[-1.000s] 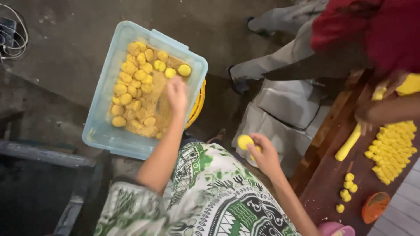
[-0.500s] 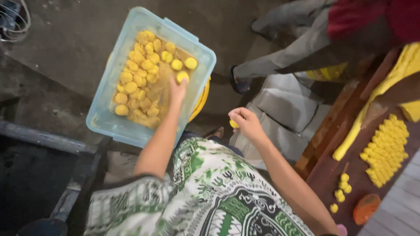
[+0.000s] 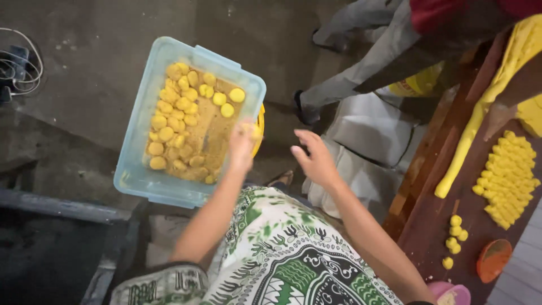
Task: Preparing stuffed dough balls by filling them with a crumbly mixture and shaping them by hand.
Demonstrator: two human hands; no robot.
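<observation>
While the pale blue plastic tub [image 3: 137, 169] sits low on the dark floor with bare concrete open on its far and left sides, its right rim lies against a yellow round thing [image 3: 259, 127] half hidden beneath; the left hand [image 3: 243, 144] hangs over that right rim, blurred, fingers bunched loosely, and whether it grips a dough ball cannot be told; yellow dough balls [image 3: 175, 113] crowd the tub's left and far parts, just beside and beyond the fingers; the right hand [image 3: 313, 155] is spread open and empty in the gap between tub and wooden table [image 3: 429, 226]; a green patterned cloth [image 3: 288, 260] covers the lap below; at right, rows of cut dough pieces [image 3: 508, 175], a long dough roll [image 3: 468, 141] and another person's grey trouser legs [image 3: 361, 68] hem in that side.
</observation>
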